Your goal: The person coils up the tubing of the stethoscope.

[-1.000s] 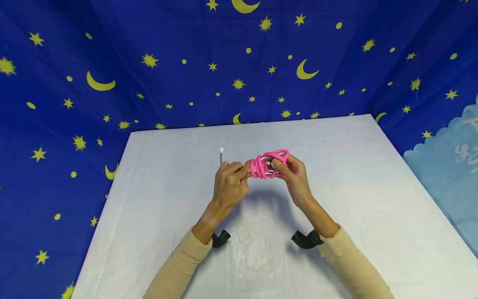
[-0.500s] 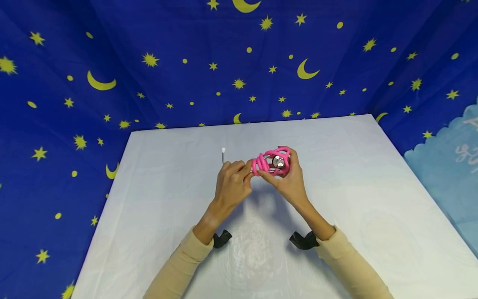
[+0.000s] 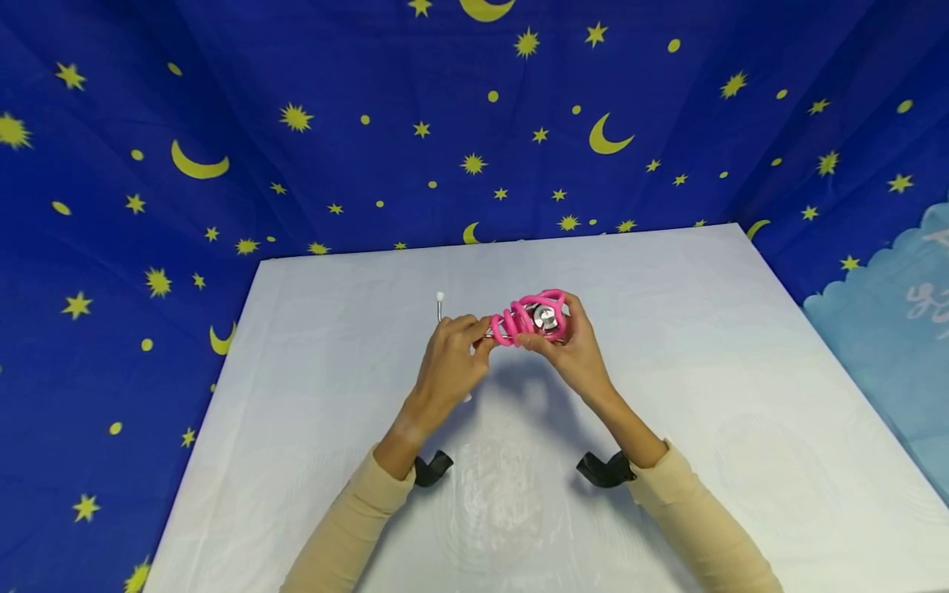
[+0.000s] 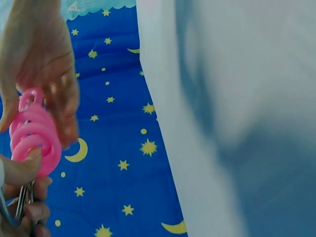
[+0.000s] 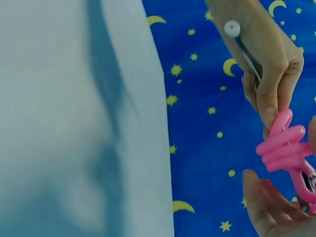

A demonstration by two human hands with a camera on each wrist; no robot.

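A stethoscope (image 3: 510, 324) is held above the table, its pink tubing wound in several coils around its metal ear tubes. The round silver chest piece (image 3: 546, 318) sits inside the loop at the right end. My left hand (image 3: 448, 362) grips the metal ear tubes beside the coils; a white ear tip (image 3: 440, 296) sticks up past the knuckles. My right hand (image 3: 582, 358) holds the looped end, thumb at the near side of the coils and fingers at the far side. In the right wrist view the pink coils (image 5: 284, 148) lie between both hands.
A white-covered table (image 3: 334, 346) lies beneath both hands. Behind it hangs a blue cloth (image 3: 385, 156) with yellow stars and moons. A light blue panel (image 3: 890, 329) is at the right. Black wrist mounts (image 3: 606, 470) extend inward from the sleeves.
My right thumb has shifted from over the chest piece to the near side of the coils, so the chest piece now shows. The coils look more spread out along the ear tubes.
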